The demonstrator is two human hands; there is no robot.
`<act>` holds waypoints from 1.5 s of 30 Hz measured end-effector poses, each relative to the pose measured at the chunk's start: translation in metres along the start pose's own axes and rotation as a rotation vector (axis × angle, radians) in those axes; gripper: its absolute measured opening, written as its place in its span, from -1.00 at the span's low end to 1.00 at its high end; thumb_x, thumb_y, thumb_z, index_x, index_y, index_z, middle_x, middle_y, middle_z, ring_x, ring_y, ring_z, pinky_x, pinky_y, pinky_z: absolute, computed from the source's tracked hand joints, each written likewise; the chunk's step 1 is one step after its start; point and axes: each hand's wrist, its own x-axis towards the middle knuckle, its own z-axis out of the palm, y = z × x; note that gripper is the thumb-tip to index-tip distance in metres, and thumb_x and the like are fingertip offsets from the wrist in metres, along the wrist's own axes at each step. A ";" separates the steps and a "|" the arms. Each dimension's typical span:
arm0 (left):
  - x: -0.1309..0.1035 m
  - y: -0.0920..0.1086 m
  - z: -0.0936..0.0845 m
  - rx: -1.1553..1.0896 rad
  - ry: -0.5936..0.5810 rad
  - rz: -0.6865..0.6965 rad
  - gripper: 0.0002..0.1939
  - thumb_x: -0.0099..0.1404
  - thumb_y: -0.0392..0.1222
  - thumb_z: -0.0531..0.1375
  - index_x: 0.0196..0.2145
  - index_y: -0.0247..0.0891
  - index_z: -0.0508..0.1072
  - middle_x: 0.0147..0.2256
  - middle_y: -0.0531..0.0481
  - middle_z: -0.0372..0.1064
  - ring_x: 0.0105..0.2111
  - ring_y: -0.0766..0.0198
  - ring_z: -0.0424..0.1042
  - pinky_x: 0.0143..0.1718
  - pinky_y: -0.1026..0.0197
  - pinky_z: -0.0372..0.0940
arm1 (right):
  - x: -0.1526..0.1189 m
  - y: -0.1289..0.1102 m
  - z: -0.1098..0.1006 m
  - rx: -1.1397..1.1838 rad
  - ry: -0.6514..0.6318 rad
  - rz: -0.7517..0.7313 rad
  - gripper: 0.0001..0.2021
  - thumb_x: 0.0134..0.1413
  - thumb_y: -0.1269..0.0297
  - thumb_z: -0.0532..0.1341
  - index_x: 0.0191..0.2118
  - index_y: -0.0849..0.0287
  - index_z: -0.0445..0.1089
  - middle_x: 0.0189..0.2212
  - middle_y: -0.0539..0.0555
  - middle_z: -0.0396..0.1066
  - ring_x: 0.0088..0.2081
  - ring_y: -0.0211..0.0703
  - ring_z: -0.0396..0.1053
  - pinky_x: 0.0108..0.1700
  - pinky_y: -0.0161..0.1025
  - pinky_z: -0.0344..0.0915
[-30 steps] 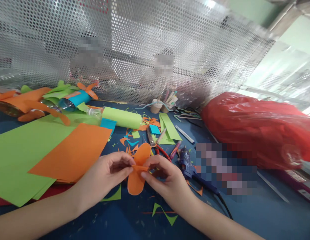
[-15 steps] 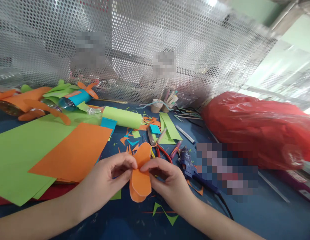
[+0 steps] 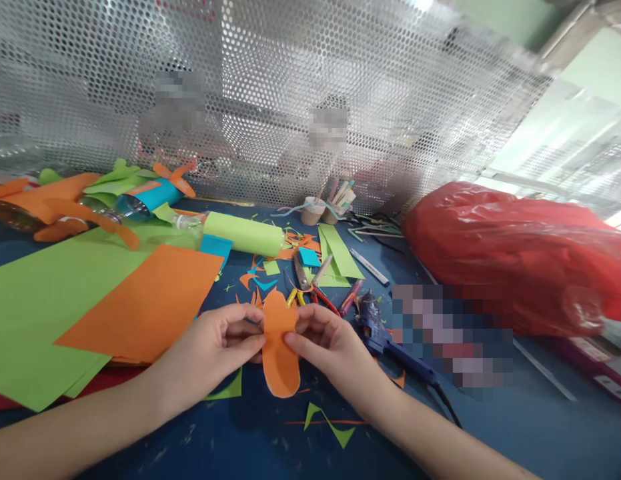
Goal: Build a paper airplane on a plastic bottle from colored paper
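Observation:
An orange paper cutout (image 3: 280, 360), long with rounded ends, is held upright between my two hands over the blue table. My left hand (image 3: 235, 337) pinches its left edge near the middle. On its right edge, the thumb and fingers of my right hand (image 3: 317, 337) are closed. Just beyond the cutout lie scissors with red handles (image 3: 324, 299) and another pair with yellow handles (image 3: 296, 297), blades partly overlapping. To the right of my right hand rests a dark blue glue gun (image 3: 390, 347) with its cord.
Green sheets (image 3: 35, 313) and an orange sheet (image 3: 145, 303) cover the left side. Behind them lie a green-wrapped bottle (image 3: 243, 233) and a blue-wrapped bottle (image 3: 153, 200). Paper scraps (image 3: 335, 427) are scattered about. A red plastic bag (image 3: 510, 260) bulks at right, before a perforated metal screen (image 3: 390, 100).
The orange cutout was folded with its layers apart; now it faces me flatter, as one long shape. My fingers have shifted to its two side edges.

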 end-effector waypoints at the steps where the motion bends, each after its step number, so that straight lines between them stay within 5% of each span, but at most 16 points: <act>1: 0.000 -0.001 0.000 -0.019 -0.004 -0.011 -0.87 0.26 -0.18 0.19 -0.22 -0.20 0.43 -0.28 0.01 0.55 -0.24 0.18 0.53 -0.08 0.09 0.38 | 0.000 0.000 0.000 0.002 0.004 -0.002 -0.71 -0.13 0.13 0.42 -0.36 0.16 0.37 -0.45 -0.07 0.39 -0.38 -0.29 0.38 -0.25 -0.32 0.32; 12: -0.004 0.001 0.001 0.128 0.022 0.125 -0.92 0.27 -0.28 0.16 -0.34 -0.17 0.46 -0.33 0.09 0.48 -0.24 0.25 0.48 -0.17 0.27 0.36 | -0.004 -0.003 0.005 0.033 -0.073 -0.051 -0.81 -0.03 0.17 0.38 -0.38 0.17 0.45 -0.44 -0.05 0.41 -0.38 -0.32 0.36 -0.29 -0.36 0.28; 22: -0.004 -0.001 -0.005 0.145 0.014 0.094 -0.82 0.24 -0.31 0.20 -0.30 -0.05 0.57 -0.30 0.17 0.53 -0.25 0.33 0.51 -0.18 0.39 0.35 | -0.003 -0.009 0.001 0.111 -0.100 0.022 -0.83 -0.06 0.21 0.40 -0.38 0.17 0.47 -0.43 -0.05 0.45 -0.39 -0.36 0.38 -0.33 -0.43 0.28; 32: -0.004 0.005 -0.004 0.196 0.029 0.116 -0.90 0.25 -0.18 0.22 -0.35 -0.11 0.57 -0.36 0.12 0.53 -0.30 0.28 0.50 -0.28 0.37 0.36 | -0.010 -0.019 0.001 -0.073 -0.076 -0.006 -0.92 -0.01 0.39 0.26 -0.37 0.18 0.53 -0.41 -0.01 0.51 -0.35 -0.30 0.39 -0.28 -0.39 0.28; 36: -0.005 0.004 -0.003 0.267 0.012 0.110 -0.94 0.26 -0.17 0.23 -0.31 -0.10 0.52 -0.32 0.15 0.52 -0.26 0.31 0.49 -0.20 0.38 0.35 | -0.010 -0.016 0.004 -0.101 -0.051 -0.004 -0.88 0.01 0.26 0.30 -0.38 0.21 0.47 -0.43 0.00 0.46 -0.35 -0.26 0.38 -0.24 -0.33 0.29; 45: -0.007 0.004 0.001 0.412 0.052 0.129 -0.97 0.26 -0.19 0.19 -0.32 -0.10 0.44 -0.35 0.16 0.51 -0.31 0.33 0.48 -0.24 0.37 0.33 | -0.011 -0.008 0.008 -0.067 -0.050 -0.063 -0.77 0.01 0.35 0.31 -0.25 0.11 0.24 -0.42 -0.10 0.29 -0.36 -0.32 0.28 -0.30 -0.36 0.23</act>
